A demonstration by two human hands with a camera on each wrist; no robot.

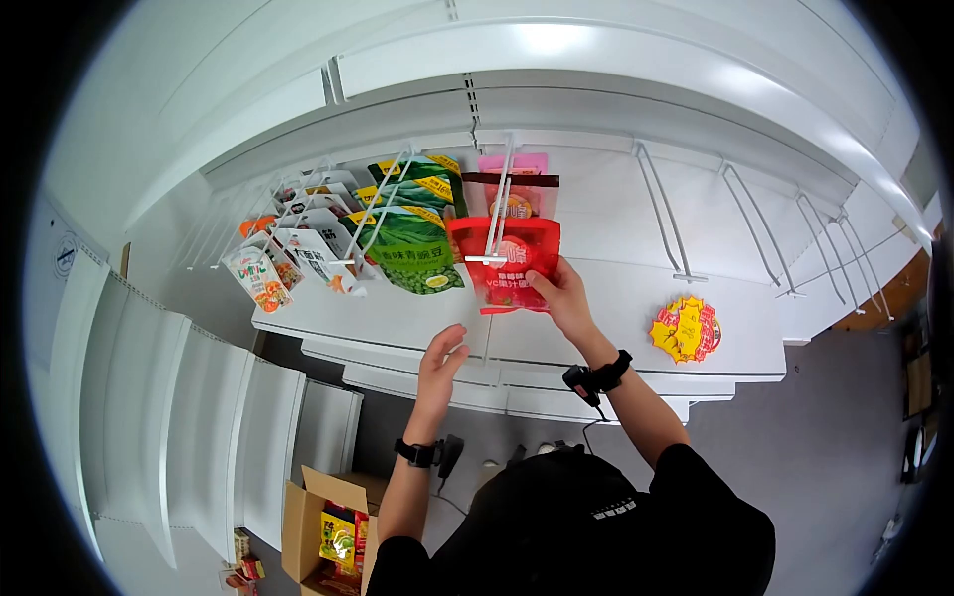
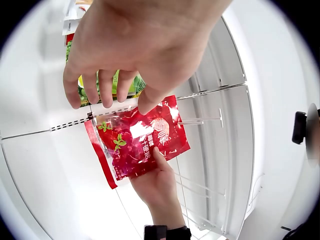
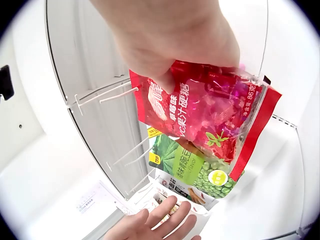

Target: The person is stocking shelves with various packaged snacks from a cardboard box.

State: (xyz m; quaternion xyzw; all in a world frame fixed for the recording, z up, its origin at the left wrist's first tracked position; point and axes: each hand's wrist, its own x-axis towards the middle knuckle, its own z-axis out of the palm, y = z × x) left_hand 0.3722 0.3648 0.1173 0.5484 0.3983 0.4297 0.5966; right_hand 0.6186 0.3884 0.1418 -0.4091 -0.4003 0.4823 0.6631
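Note:
My right hand point(image 1: 570, 304) holds a red candy bag point(image 1: 517, 276) at its side, thumb on the printed front and the other fingers behind. The bag's top edge is at the tip of a white display hook point(image 1: 501, 204). Behind it on the same hook line hang a pink bag point(image 1: 514, 162) and a dark-topped one. In the head view my left hand point(image 1: 438, 368) hovers below and left of the red bag, fingers loosely bent, holding nothing. The left wrist view shows its fingers point(image 2: 105, 86) just above the red bag point(image 2: 142, 137).
Left of the red bag hang green pea snack bags point(image 1: 412, 248) and white snack packs point(image 1: 316, 246). Bare hooks point(image 1: 664, 214) stick out at the right. A yellow-and-red starburst sign point(image 1: 686, 330) lies on the shelf point(image 1: 586, 348). A cardboard box point(image 1: 303, 526) with packets stands on the floor.

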